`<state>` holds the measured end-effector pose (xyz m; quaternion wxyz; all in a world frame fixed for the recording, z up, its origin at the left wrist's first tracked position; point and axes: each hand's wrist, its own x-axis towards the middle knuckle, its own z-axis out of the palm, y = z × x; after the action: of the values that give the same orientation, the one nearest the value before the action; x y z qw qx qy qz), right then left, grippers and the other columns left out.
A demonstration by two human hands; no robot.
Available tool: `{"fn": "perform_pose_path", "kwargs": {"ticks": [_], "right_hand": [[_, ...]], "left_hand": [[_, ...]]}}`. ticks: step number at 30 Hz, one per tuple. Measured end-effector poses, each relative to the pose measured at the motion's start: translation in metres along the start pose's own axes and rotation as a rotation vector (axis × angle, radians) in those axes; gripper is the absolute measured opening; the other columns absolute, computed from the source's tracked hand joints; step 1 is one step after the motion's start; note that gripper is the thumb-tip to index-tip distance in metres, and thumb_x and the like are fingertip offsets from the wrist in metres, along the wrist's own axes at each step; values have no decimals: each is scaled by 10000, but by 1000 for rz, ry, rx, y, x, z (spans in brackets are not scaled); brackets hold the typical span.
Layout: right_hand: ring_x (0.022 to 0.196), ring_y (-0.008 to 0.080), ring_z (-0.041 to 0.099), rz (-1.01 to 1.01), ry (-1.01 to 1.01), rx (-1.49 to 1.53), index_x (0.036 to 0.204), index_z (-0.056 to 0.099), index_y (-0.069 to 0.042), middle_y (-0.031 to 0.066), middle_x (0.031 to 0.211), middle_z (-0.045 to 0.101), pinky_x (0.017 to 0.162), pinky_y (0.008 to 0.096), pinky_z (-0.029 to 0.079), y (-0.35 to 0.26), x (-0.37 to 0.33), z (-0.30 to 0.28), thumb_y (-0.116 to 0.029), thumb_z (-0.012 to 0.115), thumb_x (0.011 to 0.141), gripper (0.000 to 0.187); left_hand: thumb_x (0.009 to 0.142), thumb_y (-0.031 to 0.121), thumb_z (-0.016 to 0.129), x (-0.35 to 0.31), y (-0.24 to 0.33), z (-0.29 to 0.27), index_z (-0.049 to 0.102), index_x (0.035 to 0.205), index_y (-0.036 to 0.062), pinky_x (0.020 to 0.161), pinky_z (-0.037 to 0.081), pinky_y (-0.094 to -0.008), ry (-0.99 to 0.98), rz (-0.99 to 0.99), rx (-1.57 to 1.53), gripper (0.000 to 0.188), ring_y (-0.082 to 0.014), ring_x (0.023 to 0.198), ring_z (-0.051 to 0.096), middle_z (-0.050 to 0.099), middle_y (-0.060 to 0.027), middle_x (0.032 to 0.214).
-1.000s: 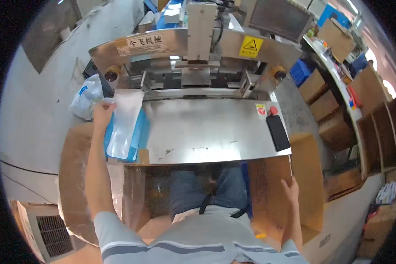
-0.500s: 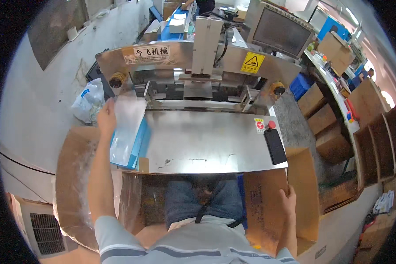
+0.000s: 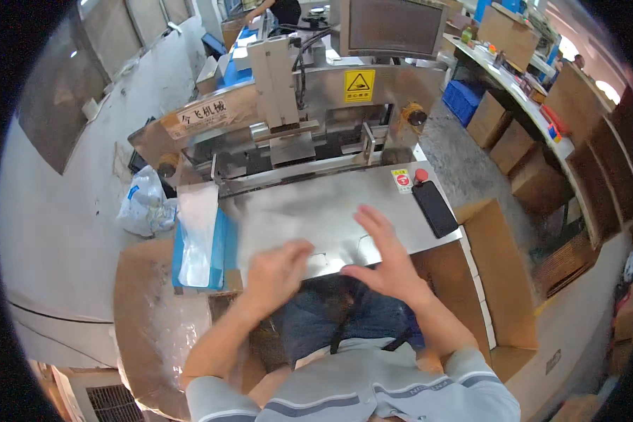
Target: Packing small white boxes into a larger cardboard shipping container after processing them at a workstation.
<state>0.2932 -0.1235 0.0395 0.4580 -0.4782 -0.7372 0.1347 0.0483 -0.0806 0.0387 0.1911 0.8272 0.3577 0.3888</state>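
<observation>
We have both hands over the near edge of the steel counter (image 3: 309,211), close together at the middle of the view. Our left hand (image 3: 278,271) is loosely curled with the fingers bent under, and it looks empty, though motion blur keeps us from being sure whether it grips anything. Our right hand (image 3: 381,259) is spread flat, fingers apart and pointing toward 11 o'clock, hovering just above the metal; nothing is in it. At 9 o'clock from the left hand, well apart from it, a stack of clear plastic bags (image 3: 197,232) lies on a blue tray (image 3: 221,243) at the counter's left edge. At 2 o'clock from the right hand a black phone (image 3: 435,209) rests on the counter, with a red button (image 3: 420,174) just beyond it. The sealing machine (image 3: 288,119) stands at 12 o'clock. Cardboard boxes (image 3: 503,281) flank our lap.
</observation>
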Motion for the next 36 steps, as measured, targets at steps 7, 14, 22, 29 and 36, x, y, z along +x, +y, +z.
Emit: {"fn": "perform_pose_path", "kwargs": {"ticks": [7, 14, 22, 29, 36], "right_hand": [[664, 293, 663, 68, -318, 72, 885, 717, -37, 137, 727, 673, 610, 377, 505, 16, -9, 11, -140, 726, 869, 104], [804, 295, 675, -142, 62, 65, 848, 721, -55, 103, 894, 704, 668, 377, 524, 11, -14, 8, -112, 763, 817, 77], [833, 316, 667, -122, -325, -122, 791, 656, -53, 113, 820, 679, 741, 417, 528, 33, -36, 5, -206, 747, 809, 178], [794, 329, 648, -122, -461, -121, 814, 650, -56, 128, 784, 649, 728, 445, 516, 30, -38, 7, -208, 747, 812, 181], [804, 345, 640, 68, -732, 77, 894, 684, -63, 147, 764, 641, 721, 438, 510, 35, -32, -8, -213, 714, 861, 156]], "left_hand": [[907, 64, 701, -14, 32, 25, 683, 1012, 13, 646, 561, -295, -37, -342, -406, 118, -167, 753, 727, 740, -106, 821], [924, 119, 727, -37, 10, 48, 627, 815, 5, 506, 434, -223, -59, -745, -675, 187, -45, 589, 552, 662, -6, 714], [877, 77, 719, -36, 19, 54, 655, 1207, 52, 555, 467, -301, 18, -301, -235, 337, -164, 587, 566, 639, -88, 764], [873, 165, 704, -8, 23, 41, 654, 1221, 119, 644, 518, -427, -533, -150, -202, 355, -354, 698, 651, 677, -161, 785], [946, 226, 626, -13, -6, 34, 661, 1112, 51, 737, 524, -445, -754, -187, -106, 244, -410, 850, 664, 700, -193, 921]]}}
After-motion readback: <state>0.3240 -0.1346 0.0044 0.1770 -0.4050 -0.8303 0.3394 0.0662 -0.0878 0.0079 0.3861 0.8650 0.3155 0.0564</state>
